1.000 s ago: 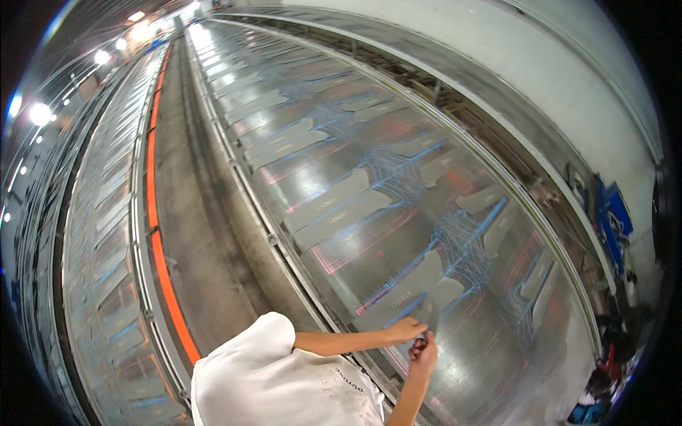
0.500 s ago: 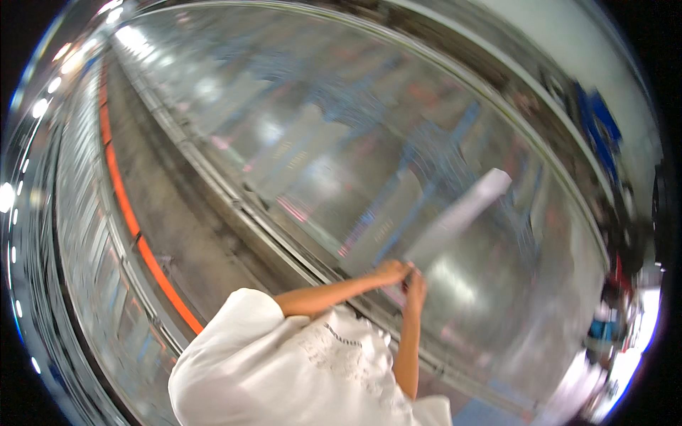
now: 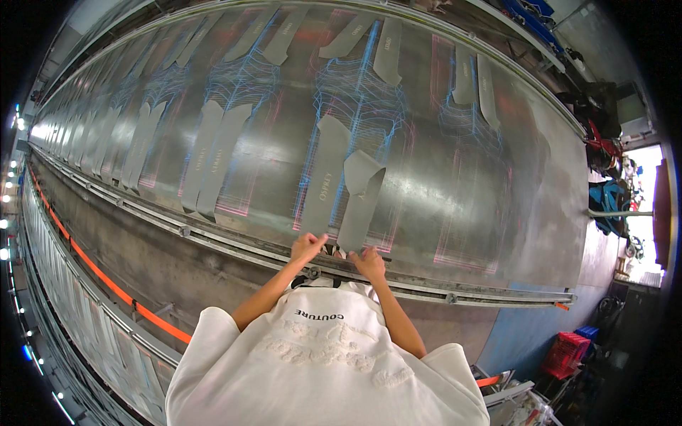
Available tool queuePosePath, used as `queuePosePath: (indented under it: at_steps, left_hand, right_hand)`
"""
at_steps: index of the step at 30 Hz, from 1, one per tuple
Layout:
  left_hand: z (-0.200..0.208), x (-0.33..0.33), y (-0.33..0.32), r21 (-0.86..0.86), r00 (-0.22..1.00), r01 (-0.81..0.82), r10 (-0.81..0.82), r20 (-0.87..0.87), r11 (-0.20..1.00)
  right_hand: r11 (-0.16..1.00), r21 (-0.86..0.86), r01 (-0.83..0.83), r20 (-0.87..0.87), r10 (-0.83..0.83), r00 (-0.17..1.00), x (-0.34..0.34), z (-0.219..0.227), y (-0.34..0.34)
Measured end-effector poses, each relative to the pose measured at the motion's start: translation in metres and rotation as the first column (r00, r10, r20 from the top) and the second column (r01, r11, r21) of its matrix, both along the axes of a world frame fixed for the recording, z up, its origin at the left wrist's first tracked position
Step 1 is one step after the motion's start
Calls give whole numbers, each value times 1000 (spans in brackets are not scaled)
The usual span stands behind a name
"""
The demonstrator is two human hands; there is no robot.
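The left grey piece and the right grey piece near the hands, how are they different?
The left grey piece looks flat, but the far end of the right grey piece is folded over.
The left grey piece reaches farther across the shiny table; the right grey piece looks shorter.
Lettering shows clearly on the left grey piece, while most is hidden on the right grey piece.
Both are long and grey.

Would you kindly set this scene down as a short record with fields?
Left hand: at the near end of the left grey panel; grip unclear
Right hand: at the near end of the right grey panel; grip unclear
Panel state: right one's far end folded over; left one spread out
Surface: long metal table, marked with blue lines
Clothing: white shirt
Lower right: red crate
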State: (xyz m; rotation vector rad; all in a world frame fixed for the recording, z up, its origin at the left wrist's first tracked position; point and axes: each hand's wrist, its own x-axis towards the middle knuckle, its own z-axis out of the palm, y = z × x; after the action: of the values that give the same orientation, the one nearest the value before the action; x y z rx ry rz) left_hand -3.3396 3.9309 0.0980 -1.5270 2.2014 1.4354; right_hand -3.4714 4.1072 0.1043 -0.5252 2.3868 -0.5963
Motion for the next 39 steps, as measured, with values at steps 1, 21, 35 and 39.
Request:
queuePosePath:
  at_steps: [1,21,35,39]
  left_hand:
    - [-8,9,-3,-100,994,-101,96,-51,990]
    - [18,-28,-44,548,836,-441,547,-36,710]
    - [319,-122,-89,14,794,-246,210,-571,969]
    - [239,-127,-128,-56,893,54,-74,-445,997]
  right_hand:
    - [1000,7,-1,-126,2,992,3,16,-4]
    - [298,-487,821,844,-80,530,-140,46,-104]
    - [407,-295,864,868,-263,420,-42,49,2]
    - [491,-328,807,852,-214,477,-49,52,-20]
